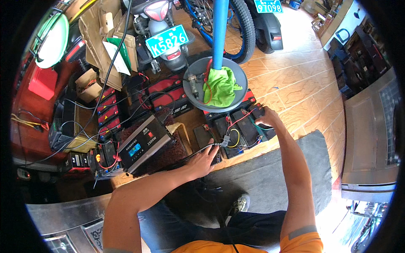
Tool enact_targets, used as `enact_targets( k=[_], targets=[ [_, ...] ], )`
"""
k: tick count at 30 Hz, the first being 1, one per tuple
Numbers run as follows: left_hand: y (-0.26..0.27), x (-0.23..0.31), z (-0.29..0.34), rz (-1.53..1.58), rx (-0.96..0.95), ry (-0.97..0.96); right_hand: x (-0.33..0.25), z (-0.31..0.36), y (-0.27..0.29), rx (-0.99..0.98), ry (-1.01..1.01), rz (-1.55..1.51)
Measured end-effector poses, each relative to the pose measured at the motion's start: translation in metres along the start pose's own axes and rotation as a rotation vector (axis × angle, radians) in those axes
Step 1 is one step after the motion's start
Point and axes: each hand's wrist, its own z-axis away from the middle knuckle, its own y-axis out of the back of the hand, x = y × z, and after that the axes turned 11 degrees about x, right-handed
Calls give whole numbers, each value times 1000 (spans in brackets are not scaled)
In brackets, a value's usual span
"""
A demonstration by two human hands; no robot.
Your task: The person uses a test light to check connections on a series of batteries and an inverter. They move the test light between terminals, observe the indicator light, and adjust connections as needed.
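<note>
A row of black batteries point(247, 130) joined by red, yellow and black wires lies on the floor before me. My left hand point(202, 162) rests at the near end of the leftmost battery point(204, 137), fingers stretched out beside a black cable. A grey plug-like connector point(226, 140) sits on the wires between my hands. At the far right of the row, my right hand point(270, 118) has its thumb and fingers closed round the dark end of a battery point(258, 112); its fingertips are partly hidden. Left of my left hand stands a dark inverter point(145, 145) with a lit blue display.
A grey round tray point(192, 67) on a blue pole point(220, 33) holds a green cloth point(221, 87). Red-topped batteries point(168, 97) and loose cables crowd the left. A scooter point(164, 38) and bicycle wheel point(242, 31) stand behind. A dark mat point(303, 168) lies under me.
</note>
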Motion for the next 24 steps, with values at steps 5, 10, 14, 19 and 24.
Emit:
enact_targets(
  k=[5,10,14,19,24],
  targets=[
    [-2,-2,0,-56,7,-31,0,3,-4,53,-12,-9],
    [6,5,0,49,-49,46,6,4,-12,131,-17,-26],
    [-3,-2,3,49,13,1,5,5,-10,139,-21,-36],
    [-14,-8,3,16,149,-94,-5,8,-5,135,-65,-59],
    [-12,-3,-1,55,-7,13,-8,5,-7,100,-25,-14]
  ],
)
